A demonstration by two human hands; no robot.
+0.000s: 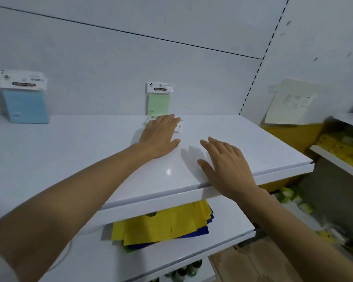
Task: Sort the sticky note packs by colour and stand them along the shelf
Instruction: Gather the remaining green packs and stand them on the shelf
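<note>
A blue sticky note pack (pixel 23 98) stands against the back wall at the far left of the white shelf (pixel 69 143). In the middle a green sticky note pack (pixel 159 99) stands upright against the wall. Just in front of it another green pack (pixel 178 126) lies flat, mostly hidden under my left hand (pixel 160 135), whose fingers rest flat on top of it. My right hand (pixel 226 165) hovers over the shelf's front edge, fingers spread, holding nothing.
A lower shelf (pixel 222 226) holds yellow and blue paper sheets (pixel 163 224). A pale handwritten paper note (pixel 291 102) hangs on the right wall. Yellow goods (pixel 342 147) fill a side shelf at right. Green bottles (pixel 183 270) sit below.
</note>
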